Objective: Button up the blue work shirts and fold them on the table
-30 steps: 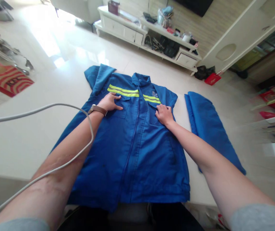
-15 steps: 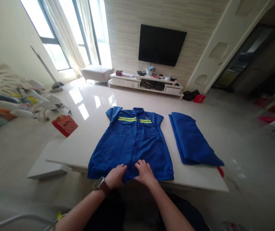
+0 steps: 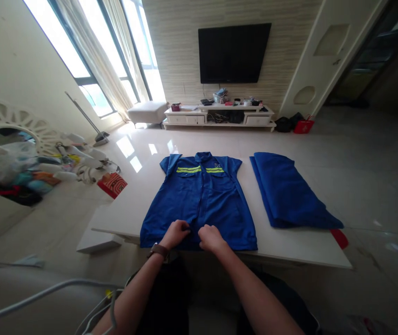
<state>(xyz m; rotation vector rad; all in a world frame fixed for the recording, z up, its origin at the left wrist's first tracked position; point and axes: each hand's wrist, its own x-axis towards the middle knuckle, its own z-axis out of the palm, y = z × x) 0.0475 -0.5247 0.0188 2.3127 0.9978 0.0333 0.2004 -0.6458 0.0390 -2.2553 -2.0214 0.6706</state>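
Observation:
A blue work jacket (image 3: pixel 178 200) with yellow reflective stripes across the chest lies front side up on the white table (image 3: pixel 125 211). Its collar points away from me, and its hem reaches the near edge. At the lower front opening, my left hand (image 3: pixel 175 234) is closed, its fingers pinching the cloth. Just to the right, my right hand (image 3: pixel 211 238) has its fingers curled onto the other side of the opening; the fingertips are partly hidden. A brown watch strap circles my left wrist. Beside the jacket, on the right, lies a folded blue garment (image 3: pixel 286 190).
A red patterned bag (image 3: pixel 112 185) stands by the table's left side, near a white box-like piece (image 3: pixel 97 228). Past the shiny floor are a low TV cabinet (image 3: pixel 220 116) and a bench (image 3: pixel 147 111). A pale cable (image 3: pixel 45 295) curves at lower left.
The fingers of both hands, spread more before, have curled in at the jacket's lower front. The camera view has shifted slightly; the folded garment lies as before.

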